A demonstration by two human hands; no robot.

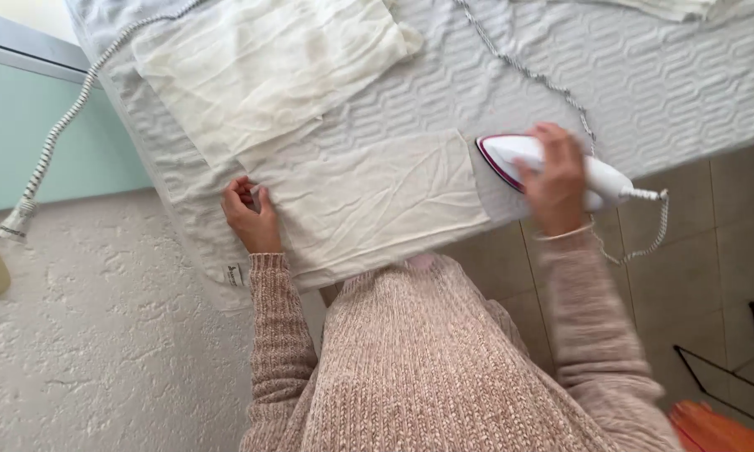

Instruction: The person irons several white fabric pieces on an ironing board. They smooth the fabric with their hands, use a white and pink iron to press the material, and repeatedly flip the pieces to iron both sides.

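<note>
Head view, looking down on a padded ironing surface (645, 75) with a pale embossed cover; person in a pink knit sweater (427, 360) stands at its 6 o'clock edge.

Right hand (554, 177) wrapped around the handle of a white iron (511, 155) with a dark red trim line; grip closed on it; iron sits at the 3 o'clock end of a cream cloth (369, 201), its tip pointing toward 9 o'clock, just at the cloth's edge; slight blur on hand and iron.

Left hand (250, 213) at the 9 o'clock end of the same cloth; fingers curled, pinching or pinning the cloth's corner; cannot tell which.

Cloth lies flat but creased across most of its face; wrinkles visible from centre out to 9 o'clock; judged: pressing of this piece barely begun, nearly all of its area left to do.

A second cream cloth (260, 67) lies at 11 o'clock, loosely folded, also creased; judged not yet pressed.

Braided cord (528, 71) runs from 12 o'clock toward the iron's heel; another stretch of cord (59, 125) hangs at 9 o'clock by the textured wall (101, 335).
</note>
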